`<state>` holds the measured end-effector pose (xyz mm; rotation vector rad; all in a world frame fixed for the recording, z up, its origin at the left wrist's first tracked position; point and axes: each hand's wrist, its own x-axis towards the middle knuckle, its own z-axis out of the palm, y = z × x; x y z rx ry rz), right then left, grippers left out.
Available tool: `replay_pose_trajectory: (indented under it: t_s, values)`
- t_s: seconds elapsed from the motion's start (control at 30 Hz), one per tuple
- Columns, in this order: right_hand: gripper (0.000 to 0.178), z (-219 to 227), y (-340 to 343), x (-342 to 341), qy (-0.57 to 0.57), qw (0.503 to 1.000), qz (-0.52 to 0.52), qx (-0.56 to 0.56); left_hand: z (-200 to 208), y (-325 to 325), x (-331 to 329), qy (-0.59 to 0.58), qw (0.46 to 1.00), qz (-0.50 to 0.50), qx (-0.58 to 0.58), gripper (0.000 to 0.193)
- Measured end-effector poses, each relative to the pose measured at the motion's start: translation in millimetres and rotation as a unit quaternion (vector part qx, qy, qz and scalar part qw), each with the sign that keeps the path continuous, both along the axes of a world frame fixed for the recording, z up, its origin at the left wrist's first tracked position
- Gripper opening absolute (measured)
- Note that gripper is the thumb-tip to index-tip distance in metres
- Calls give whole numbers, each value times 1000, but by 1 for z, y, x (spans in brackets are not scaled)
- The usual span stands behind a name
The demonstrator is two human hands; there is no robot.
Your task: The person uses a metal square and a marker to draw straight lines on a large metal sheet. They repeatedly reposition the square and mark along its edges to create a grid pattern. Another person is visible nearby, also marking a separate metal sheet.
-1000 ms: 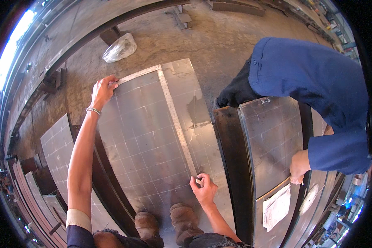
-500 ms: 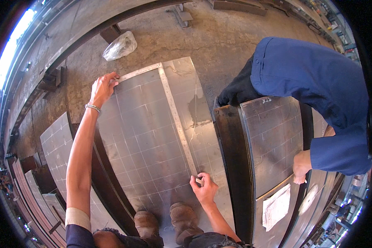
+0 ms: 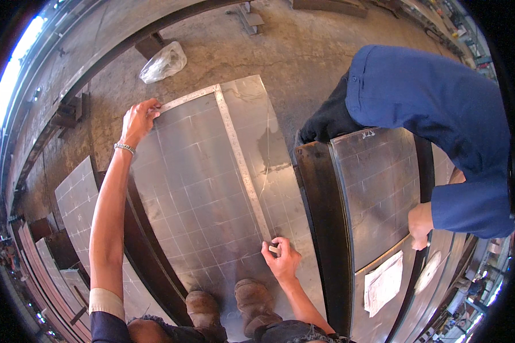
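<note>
A large L-shaped framing square lies on a grey steel plate scribed with a grid of pale lines. My left hand closes on the tip of the square's short arm, at the plate's far left corner. Close to the lower end of the long arm, my right hand pinches a short pale stick of chalk. Its fingertips are right beside the square's end. My brown boots stand on the plate's near part.
On the right, another person in a blue sleeve bends over a second gridded plate. White paper sheets lie there. Dark steel beams run beside the plates. A clear plastic bag rests on the floor beyond.
My view has shifted slightly. The square and both my hands keep the same places on the plate. The other person's hand has moved slightly.
</note>
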<state>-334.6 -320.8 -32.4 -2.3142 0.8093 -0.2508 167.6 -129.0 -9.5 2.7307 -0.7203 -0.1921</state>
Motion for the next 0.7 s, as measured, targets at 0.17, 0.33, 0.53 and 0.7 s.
replay_pose_trajectory:
  t_s: [0.17,0.33,0.53,0.7]
  values:
    - [32,0,0,-3,16,1000,-4,13,0,-2,-3,0,1000,6,-3,22]
    - [31,-1,-1,-1,-12,1000,6,3,-6,2,2,0,1000,7,-9,24]
    - [31,0,-2,-1,-19,1000,11,4,-2,1,0,4,1000,9,0,23]
    - [31,-2,0,-2,-19,1000,9,-4,0,0,0,0,1000,-2,-5,23]
